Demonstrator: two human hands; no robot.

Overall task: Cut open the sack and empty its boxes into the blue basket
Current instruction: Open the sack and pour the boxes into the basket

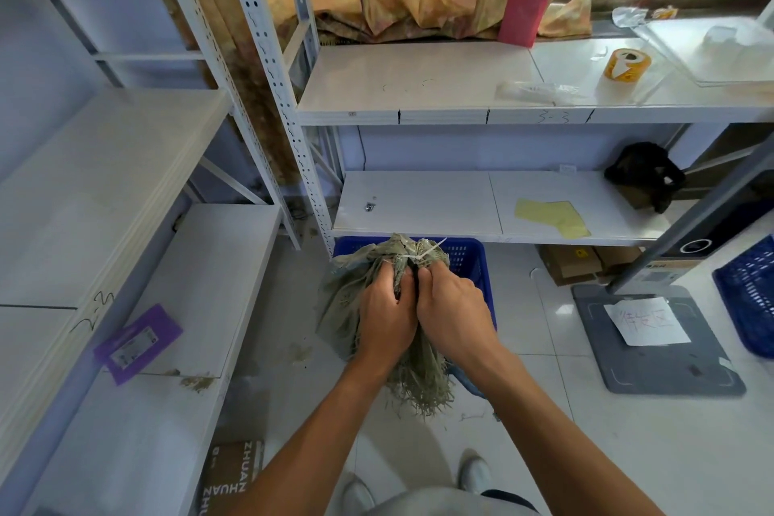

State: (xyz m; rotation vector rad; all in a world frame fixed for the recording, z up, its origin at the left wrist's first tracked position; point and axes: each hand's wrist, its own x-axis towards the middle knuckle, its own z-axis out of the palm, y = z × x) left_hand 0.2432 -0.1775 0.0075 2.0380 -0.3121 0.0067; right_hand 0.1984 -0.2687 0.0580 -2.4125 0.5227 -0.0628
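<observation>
A grey-green woven sack point(340, 297) is held up over the floor in front of me, its neck bunched and tied with a white zip tie point(427, 253). My left hand point(385, 316) and my right hand point(454, 312) grip the bunched neck side by side, just under the tie. Frayed threads hang from the sack's lower edge point(425, 396). The blue basket point(471, 260) stands on the floor right behind the sack, partly under the lowest shelf. Boxes inside the sack are hidden.
White metal shelving stands ahead point(419, 113) and to the left point(104, 222). A purple card point(136, 344) lies on the left shelf. A tape roll point(626, 65), a grey stand base point(653, 344), a second blue basket point(749, 297) and cardboard boxes point(574, 262) sit to the right.
</observation>
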